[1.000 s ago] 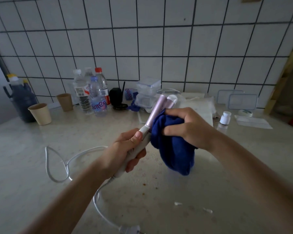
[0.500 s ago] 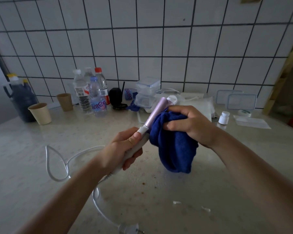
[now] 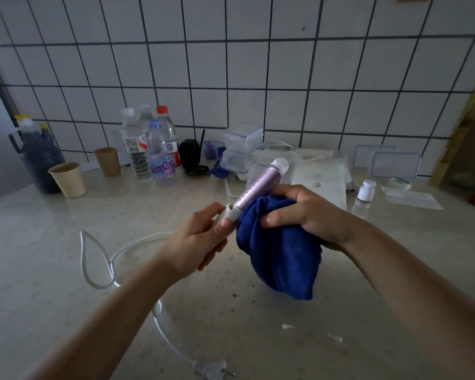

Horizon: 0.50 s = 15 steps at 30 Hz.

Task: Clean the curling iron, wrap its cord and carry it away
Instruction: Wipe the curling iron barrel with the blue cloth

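The white cord loops across the bench towards its near edge, ending in the plug. The left hand clasps the curling iron by its handle, barrel angled up towards the back edge. The right hand grips a blue cloth against the barrel's lower part.

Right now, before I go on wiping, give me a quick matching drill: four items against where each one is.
Items:
1. curling iron
2. blue cloth
3. plug
4. small white bottle

Places:
A. lying on the counter, nearest the camera
B. standing on the counter, far right
C. handle in the left hand
D. bunched in the right hand

Pairs: 1-C, 2-D, 3-A, 4-B
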Each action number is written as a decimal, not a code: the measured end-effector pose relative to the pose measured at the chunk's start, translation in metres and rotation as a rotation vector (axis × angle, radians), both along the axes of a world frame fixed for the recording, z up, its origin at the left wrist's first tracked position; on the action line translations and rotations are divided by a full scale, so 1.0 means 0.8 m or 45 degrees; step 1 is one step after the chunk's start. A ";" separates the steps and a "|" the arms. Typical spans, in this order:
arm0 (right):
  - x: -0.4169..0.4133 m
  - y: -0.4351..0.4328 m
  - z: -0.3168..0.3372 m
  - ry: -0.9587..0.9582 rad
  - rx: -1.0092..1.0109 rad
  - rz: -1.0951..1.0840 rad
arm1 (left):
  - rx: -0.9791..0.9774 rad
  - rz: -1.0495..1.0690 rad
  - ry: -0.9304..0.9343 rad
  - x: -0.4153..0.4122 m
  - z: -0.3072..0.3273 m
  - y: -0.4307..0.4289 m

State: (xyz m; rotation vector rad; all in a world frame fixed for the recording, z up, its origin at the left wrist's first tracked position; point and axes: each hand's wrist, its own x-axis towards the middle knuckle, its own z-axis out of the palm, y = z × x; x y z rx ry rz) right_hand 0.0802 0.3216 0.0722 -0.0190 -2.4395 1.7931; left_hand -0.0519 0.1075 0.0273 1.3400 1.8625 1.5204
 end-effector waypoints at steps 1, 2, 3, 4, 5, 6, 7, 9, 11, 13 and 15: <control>0.001 0.001 0.001 0.009 -0.018 0.010 | 0.014 -0.005 -0.003 0.001 0.000 0.001; 0.002 0.002 0.002 0.020 -0.027 0.018 | 0.029 -0.016 -0.009 0.002 0.001 0.002; 0.003 0.004 0.004 0.032 -0.019 0.017 | 0.042 -0.029 -0.016 0.003 0.002 0.003; 0.004 0.005 0.007 0.045 0.000 0.014 | 0.051 -0.041 -0.020 0.003 0.004 0.003; 0.005 0.007 0.010 0.058 0.017 0.015 | 0.053 -0.050 -0.020 0.004 0.006 0.004; 0.006 0.009 0.012 0.072 0.026 0.019 | 0.046 -0.055 -0.012 0.003 0.009 0.003; 0.007 0.013 0.015 0.088 0.029 0.025 | 0.031 -0.054 -0.002 0.002 0.011 0.003; 0.010 0.019 0.019 0.125 0.001 0.028 | -0.007 -0.036 0.020 0.000 0.012 0.000; 0.013 0.029 0.022 0.139 -0.076 0.006 | -0.036 -0.007 0.050 -0.003 0.011 -0.003; 0.016 0.040 0.024 0.120 -0.113 0.004 | -0.053 0.006 0.070 -0.004 0.010 -0.003; 0.016 0.042 0.023 0.078 -0.107 0.041 | -0.064 0.000 0.070 -0.002 0.010 -0.002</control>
